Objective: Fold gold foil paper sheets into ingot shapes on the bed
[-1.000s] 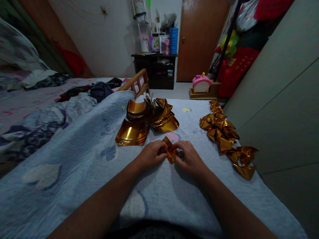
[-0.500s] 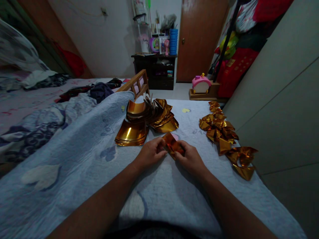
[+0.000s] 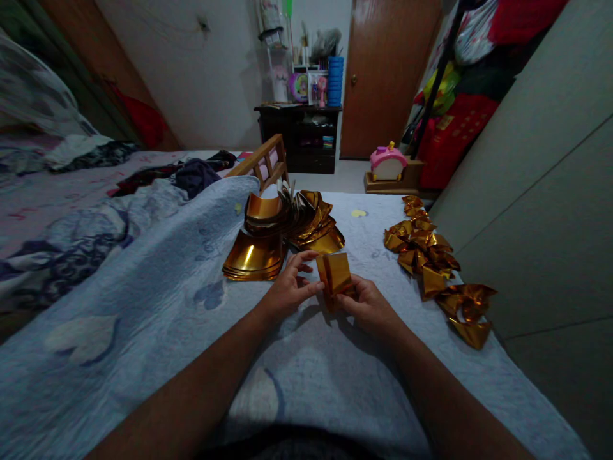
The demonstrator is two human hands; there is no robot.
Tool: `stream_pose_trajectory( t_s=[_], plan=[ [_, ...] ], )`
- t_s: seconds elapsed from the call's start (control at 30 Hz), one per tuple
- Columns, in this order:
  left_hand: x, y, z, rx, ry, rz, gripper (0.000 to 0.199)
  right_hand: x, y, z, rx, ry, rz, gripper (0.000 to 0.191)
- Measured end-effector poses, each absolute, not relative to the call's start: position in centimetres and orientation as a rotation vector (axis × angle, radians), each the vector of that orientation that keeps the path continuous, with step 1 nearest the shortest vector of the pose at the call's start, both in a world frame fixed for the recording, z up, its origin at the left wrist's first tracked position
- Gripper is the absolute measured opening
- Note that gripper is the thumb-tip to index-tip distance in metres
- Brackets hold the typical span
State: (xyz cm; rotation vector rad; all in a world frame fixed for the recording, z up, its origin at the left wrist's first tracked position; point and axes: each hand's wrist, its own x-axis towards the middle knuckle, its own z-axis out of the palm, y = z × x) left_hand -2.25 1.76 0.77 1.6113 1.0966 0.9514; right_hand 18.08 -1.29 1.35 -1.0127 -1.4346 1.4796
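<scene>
A folded sheet of gold foil paper (image 3: 339, 271) is held up between my hands, just above the bed cover. My right hand (image 3: 368, 305) pinches its lower right side between thumb and fingers. At the left edge, the index fingertip and thumb of my left hand (image 3: 290, 287) are on the foil paper, with the other fingers curled loosely apart. Just beyond my left hand lies a fanned stack of gold foil sheets (image 3: 253, 255). Several folded gold foil pieces (image 3: 426, 246) lie in a row along the right side of the bed.
A pale blue quilted cover (image 3: 191, 358) with heart shapes spreads under everything. A wooden bed rail (image 3: 261, 160) stands behind the stack. Clothes (image 3: 194, 176) lie at the left. Farther back are a dark cabinet (image 3: 299, 150), a door and a pink toy case (image 3: 387, 163).
The foil paper has turned more upright, so a flat square face now shows. My left hand's fingers have spread and shifted slightly up; my right hand keeps its pinch.
</scene>
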Motion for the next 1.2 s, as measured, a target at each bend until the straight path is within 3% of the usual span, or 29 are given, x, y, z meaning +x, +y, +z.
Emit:
stream_pose_trajectory(
  t_s=[0.13,0.3,0.47,0.7,0.97,1.07,1.2],
  plan=[
    [-2.5,1.7,0.7,1.64,1.012,0.932,0.046,18.1,-1.3,1.2,-0.988,-1.403,1.565,0.024],
    [-2.7,1.9,0.8,1.688,0.931,1.034,0.066,18.4,-1.4,1.1,-0.955,-1.465,1.61,0.023],
    [-2.8,1.8,1.8,1.785,0.923,0.983,0.027,18.4,-1.4,1.3,-0.949,-1.465,1.649,0.023],
    [-2.7,1.6,1.7,1.598,0.941,1.001,0.02,19.2,-1.4,1.6,-1.016,-1.404,1.589,0.023],
    [-1.7,1.2,2.0,0.961,0.787,1.069,0.037,18.6,-1.2,1.7,-0.657,-1.291,1.804,0.057],
    [-1.6,1.3,2.0,0.848,0.712,1.028,0.037,18.8,-1.4,1.7,-0.654,-1.23,1.813,0.052],
    [-1.5,1.3,1.6,0.73,0.602,0.895,0.037,19.2,-1.4,1.1,-0.747,-1.182,1.717,0.03]
  ],
)
